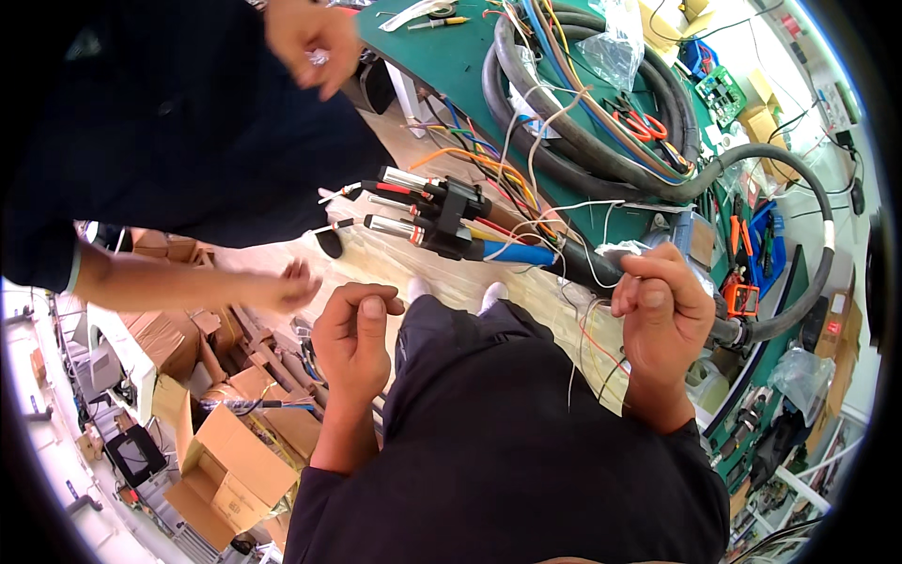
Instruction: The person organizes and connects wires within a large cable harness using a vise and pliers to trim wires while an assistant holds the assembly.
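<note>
A thick black cable [589,263] hangs off the bench edge, ending in a black clamp block [458,218] with several metal contact pins [395,228] pointing left. Blue, red and orange wires run out behind the block. My left hand [355,340] is below and left of the block, apart from it, its fingers curled in with nothing visible in them. My right hand [665,305] is closed beside the cable, thumb against the curled fingers. A crumpled white scrap [622,248] shows just behind its fingertips; whether the hand grips anything is hidden.
A co-worker in dark clothes stands at the left, one hand [315,47] with a small shiny thing, the other hand [296,287] near the pins. The green bench [427,58] carries coiled cable, red-handled pliers [641,124] and a circuit board [721,95]. Cardboard boxes [235,465] lie lower left.
</note>
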`<state>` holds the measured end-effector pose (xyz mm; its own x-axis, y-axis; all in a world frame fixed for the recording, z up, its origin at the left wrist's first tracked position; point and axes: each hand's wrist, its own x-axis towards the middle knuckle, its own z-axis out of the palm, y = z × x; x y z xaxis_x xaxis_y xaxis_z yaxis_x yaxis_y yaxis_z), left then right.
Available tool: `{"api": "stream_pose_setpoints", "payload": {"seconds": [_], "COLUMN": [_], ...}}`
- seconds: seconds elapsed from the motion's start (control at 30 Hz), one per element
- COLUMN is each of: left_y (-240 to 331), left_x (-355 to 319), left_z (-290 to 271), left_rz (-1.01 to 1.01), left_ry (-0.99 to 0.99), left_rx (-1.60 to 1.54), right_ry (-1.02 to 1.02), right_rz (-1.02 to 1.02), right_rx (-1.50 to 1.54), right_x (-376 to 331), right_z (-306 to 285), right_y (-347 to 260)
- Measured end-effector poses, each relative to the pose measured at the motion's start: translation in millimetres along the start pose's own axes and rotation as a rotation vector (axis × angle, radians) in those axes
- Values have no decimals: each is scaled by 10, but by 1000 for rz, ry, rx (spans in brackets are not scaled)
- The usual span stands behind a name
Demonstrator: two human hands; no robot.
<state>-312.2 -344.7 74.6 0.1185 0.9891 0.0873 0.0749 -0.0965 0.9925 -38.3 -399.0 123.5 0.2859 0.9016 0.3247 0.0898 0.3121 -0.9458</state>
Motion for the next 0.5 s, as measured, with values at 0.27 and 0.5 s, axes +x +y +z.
{"api": "stream_pose_setpoints", "payload": {"seconds": [0.27,0.5], "left_y": [-251,-323], "left_x": [570,1034], "left_z": [-240,-502], "left_rz": [2,20], "left_ry": [-394,-729], "left_rx": [-81,-74], "right_ry": [183,554], "right_rz": [40,53], "right_rx": [-178,-287], "right_x": [19,-185], "right_z": [455,811], "right_y": [23,-55]}}
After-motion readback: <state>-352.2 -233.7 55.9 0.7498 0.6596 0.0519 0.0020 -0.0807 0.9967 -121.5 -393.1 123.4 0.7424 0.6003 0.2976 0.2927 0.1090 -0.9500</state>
